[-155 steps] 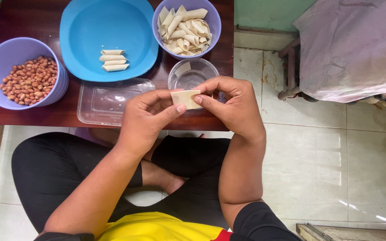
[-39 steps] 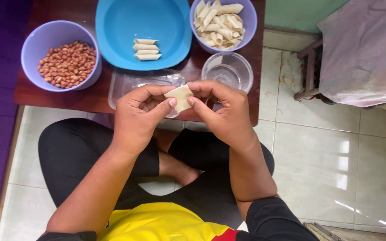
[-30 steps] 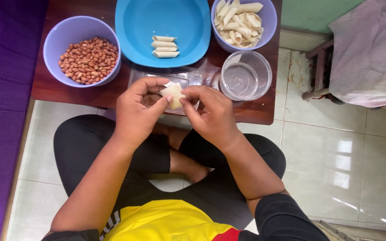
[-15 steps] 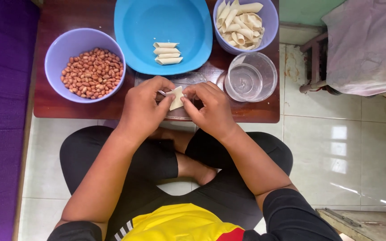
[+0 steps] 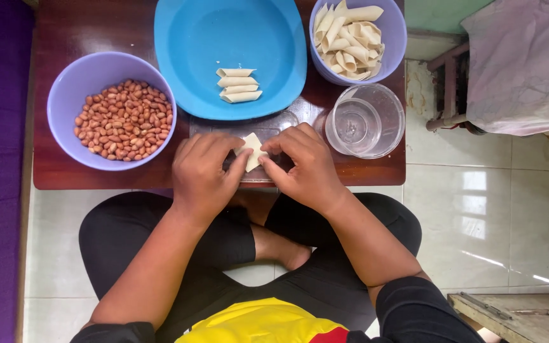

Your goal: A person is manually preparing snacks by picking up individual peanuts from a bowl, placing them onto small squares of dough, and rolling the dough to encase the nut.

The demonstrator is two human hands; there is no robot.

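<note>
We are sitting cross-legged on the tiled floor (image 5: 478,209), our knees tucked under the near edge of the low wooden tabletop (image 5: 96,25). We are pinching a small pale pastry square (image 5: 253,150) between both hands: our left hand (image 5: 204,171) is gripping its left edge with thumb and forefinger, and our right hand (image 5: 303,166) is gripping its right edge the same way, so both grips are clenched on it. We are holding it just above a clear plastic tray (image 5: 274,124) at the tabletop's front. To the left, a lilac bowl of peanuts (image 5: 119,114) is standing; to the right, an empty clear bowl (image 5: 365,121). Farther off, three rolled pastries (image 5: 239,86) are lying in a blue basin (image 5: 230,38), and beside it a purple bowl (image 5: 394,38) is holding many pastry rolls (image 5: 347,41).
</note>
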